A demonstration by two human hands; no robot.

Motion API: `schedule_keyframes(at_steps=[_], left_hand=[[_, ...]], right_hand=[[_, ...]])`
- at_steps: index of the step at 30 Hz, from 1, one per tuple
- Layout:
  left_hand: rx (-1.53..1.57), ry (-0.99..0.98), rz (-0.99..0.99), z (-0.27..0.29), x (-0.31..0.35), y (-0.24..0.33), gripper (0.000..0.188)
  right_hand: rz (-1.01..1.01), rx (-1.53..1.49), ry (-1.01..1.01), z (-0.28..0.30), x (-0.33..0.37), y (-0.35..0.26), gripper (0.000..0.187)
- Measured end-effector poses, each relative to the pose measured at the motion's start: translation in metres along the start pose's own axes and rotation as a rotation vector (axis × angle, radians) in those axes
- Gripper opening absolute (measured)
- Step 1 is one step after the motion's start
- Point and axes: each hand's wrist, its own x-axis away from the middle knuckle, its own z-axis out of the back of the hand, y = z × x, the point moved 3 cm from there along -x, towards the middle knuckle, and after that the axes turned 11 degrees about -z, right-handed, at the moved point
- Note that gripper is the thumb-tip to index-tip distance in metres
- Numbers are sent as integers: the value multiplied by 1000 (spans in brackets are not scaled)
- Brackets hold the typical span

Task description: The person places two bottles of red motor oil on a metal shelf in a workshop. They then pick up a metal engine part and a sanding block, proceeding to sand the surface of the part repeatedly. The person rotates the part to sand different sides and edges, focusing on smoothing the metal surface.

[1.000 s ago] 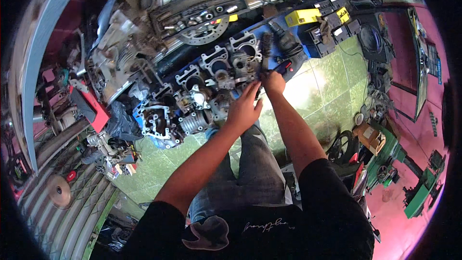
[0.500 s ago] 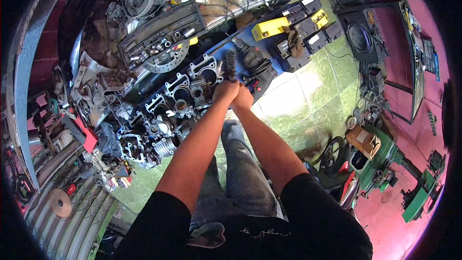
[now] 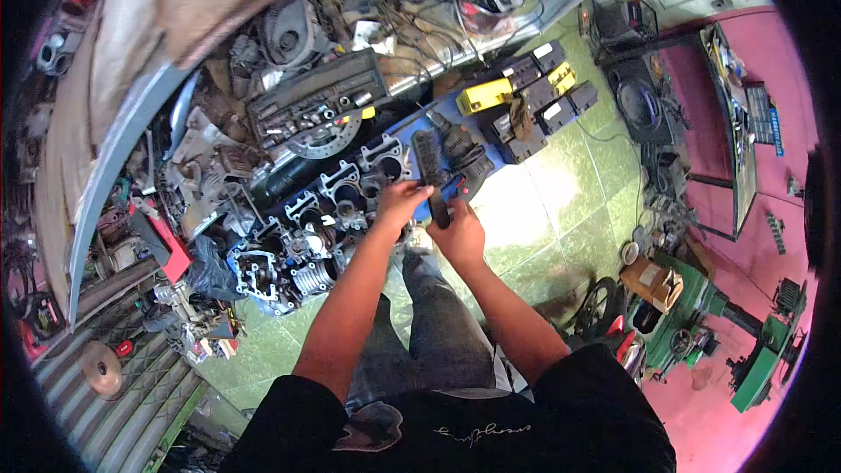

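A dark brush with a dense bristle head points away from me, in front of my body. My right hand is closed around the end of its handle. My left hand grips the handle closer to the bristles, fingers bent against it. Just right of the brush lies a dark power drill on a blue surface. To the left of my left hand are several metal engine cylinders, standing close together.
A long tray of sockets and a perforated brake disc lie beyond the cylinders. Black and yellow batteries stand at the far right of the blue surface. Green floor tiles spread to the right, with green machinery beyond.
My hands were clasped together and have moved apart along the brush handle, leaving more of it visible. The whole view has shifted, with the bench lower in the picture.
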Motion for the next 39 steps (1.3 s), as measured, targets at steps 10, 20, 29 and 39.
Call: schedule_keyframes(at_steps=[10, 20, 29, 39], left_hand=[[-55, 458, -564, 180, 195, 102, 84], [-669, 745, -830, 416, 384, 213, 49], [-967, 815, -856, 577, 377, 279, 41], [-914, 778, -656, 615, 345, 275, 44]], right_hand=[[577, 65, -106, 52, 119, -165, 48], [1229, 231, 47, 58, 226, -405, 42], [1301, 373, 77, 9, 202, -580, 41], [1241, 442, 294, -22, 188, -601, 36]])
